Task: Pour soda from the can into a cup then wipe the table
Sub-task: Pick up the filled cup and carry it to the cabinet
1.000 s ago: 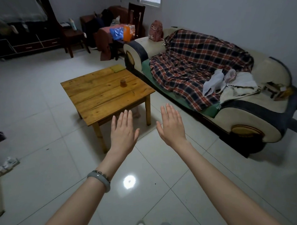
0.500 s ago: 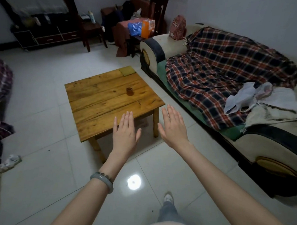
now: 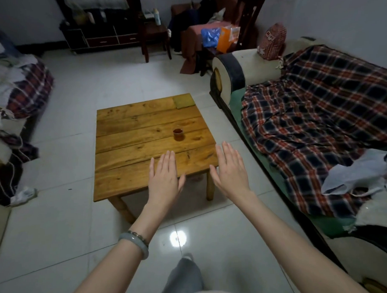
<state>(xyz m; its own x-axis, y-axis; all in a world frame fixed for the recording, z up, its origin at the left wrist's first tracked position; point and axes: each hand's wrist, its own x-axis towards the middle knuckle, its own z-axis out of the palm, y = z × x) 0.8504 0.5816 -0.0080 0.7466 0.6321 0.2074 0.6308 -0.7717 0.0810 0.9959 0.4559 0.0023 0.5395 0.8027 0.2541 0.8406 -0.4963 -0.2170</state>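
A low square table of honey-coloured wooden planks (image 3: 132, 126) stands on a glossy white tiled floor (image 3: 66, 227); a small brown cup (image 3: 178, 134) holding dark liquid sits near the table's middle, toward its right edge; a flat yellow-green cloth pad (image 3: 183, 101) lies on the far right corner, well apart from the cup; a white shoe (image 3: 23, 195) lies on the floor at the left; right of the table, a cream and black sofa (image 3: 251, 63) carries a rumpled red and navy plaid blanket (image 3: 318, 111), with a pale plastic bag (image 3: 351, 176) lying on it.
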